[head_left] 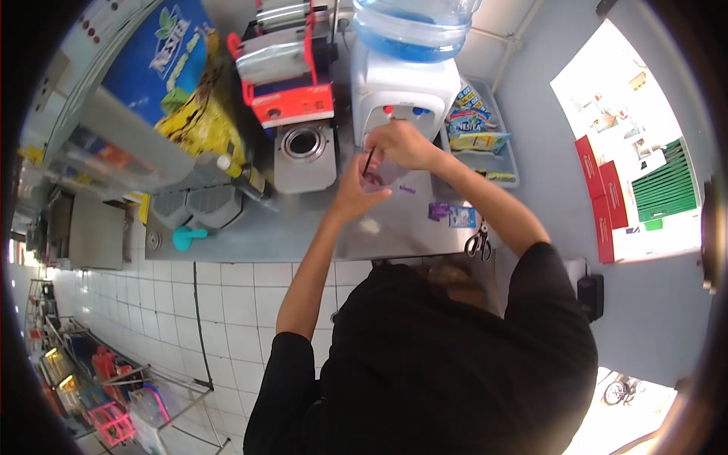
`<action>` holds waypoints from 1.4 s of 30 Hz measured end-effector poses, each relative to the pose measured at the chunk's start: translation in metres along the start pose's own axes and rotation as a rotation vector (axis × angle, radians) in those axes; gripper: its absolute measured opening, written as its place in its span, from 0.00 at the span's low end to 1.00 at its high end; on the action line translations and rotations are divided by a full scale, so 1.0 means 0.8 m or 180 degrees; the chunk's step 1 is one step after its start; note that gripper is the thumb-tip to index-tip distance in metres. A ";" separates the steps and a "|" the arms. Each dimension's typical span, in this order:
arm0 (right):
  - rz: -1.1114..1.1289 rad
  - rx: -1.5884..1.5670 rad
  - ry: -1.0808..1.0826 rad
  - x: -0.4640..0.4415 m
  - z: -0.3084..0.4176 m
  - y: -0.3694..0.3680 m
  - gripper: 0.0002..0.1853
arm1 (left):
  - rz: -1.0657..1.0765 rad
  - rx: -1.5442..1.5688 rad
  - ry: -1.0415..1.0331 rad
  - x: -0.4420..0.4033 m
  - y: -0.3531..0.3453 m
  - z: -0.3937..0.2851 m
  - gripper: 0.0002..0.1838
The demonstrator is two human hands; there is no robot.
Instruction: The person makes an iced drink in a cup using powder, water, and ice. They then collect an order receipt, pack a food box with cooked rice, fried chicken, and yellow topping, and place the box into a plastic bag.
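Clear cup (391, 174) sits in L hand (353, 194), its fingers curled round the side; R hand (405, 144), at the cup's 1 o'clock, has fingers pinching a dark stick (368, 161), prob. a stirrer. On the steel table (280, 241): water dispenser (406, 80) at 12, red machine (287, 106) approx. 10, purple packet (437, 211) & blue sachet (462, 217) approx. 4.

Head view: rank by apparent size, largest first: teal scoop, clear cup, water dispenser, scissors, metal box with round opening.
1. Water dispenser
2. Metal box with round opening
3. Teal scoop and scissors: about alike, not ranked apart
Unranked: clear cup, partly hidden, so unsure
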State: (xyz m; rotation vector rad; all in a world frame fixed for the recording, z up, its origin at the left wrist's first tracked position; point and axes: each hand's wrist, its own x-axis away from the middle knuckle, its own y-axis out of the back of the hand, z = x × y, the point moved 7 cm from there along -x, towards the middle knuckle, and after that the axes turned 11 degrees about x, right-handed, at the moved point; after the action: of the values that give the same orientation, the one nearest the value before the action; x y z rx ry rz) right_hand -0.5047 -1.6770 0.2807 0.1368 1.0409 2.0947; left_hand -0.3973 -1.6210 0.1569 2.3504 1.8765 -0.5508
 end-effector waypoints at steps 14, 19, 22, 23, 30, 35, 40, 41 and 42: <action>-0.1273 0.1977 -0.1197 0.083 -0.192 0.051 0.32 | -0.0911 -0.0900 0.1015 -0.182 -0.070 0.204 0.45; -0.1624 0.0895 -0.1361 0.090 -0.231 0.034 0.31 | -0.0969 -0.0932 0.1010 -0.205 -0.076 0.164 0.45; -0.1467 0.0346 -0.1680 0.090 -0.263 0.016 0.29 | -0.0878 -0.0975 0.0995 -0.210 -0.079 0.167 0.46; -0.1477 0.0345 -0.1706 0.092 -0.268 0.013 0.29 | -0.0834 -0.0977 0.0966 -0.211 -0.080 0.171 0.46; -0.1510 0.0156 -0.1728 0.096 -0.276 0.012 0.29 | -0.0874 -0.0768 0.0870 -0.214 -0.084 0.176 0.46; -0.1516 0.0128 -0.1707 0.096 -0.283 0.009 0.29 | -0.0878 -0.0932 0.0778 -0.210 -0.080 0.185 0.46; -0.1520 0.0151 -0.1568 0.097 -0.285 0.010 0.29 | -0.0821 -0.0879 0.0731 -0.208 -0.079 0.186 0.45; -0.1683 -0.0033 -0.1482 0.099 -0.284 0.014 0.27 | -0.0819 -0.0846 0.0755 -0.207 -0.079 0.184 0.45; -0.1839 -0.0217 -0.1389 0.099 -0.283 0.017 0.26 | -0.0824 -0.0813 0.0775 -0.206 -0.080 0.182 0.44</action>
State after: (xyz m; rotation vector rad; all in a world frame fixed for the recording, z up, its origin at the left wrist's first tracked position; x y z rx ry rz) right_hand -0.6598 -1.7706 0.1227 0.2183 0.6438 1.4836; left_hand -0.5214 -1.7997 0.0851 2.1051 2.2199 -0.0325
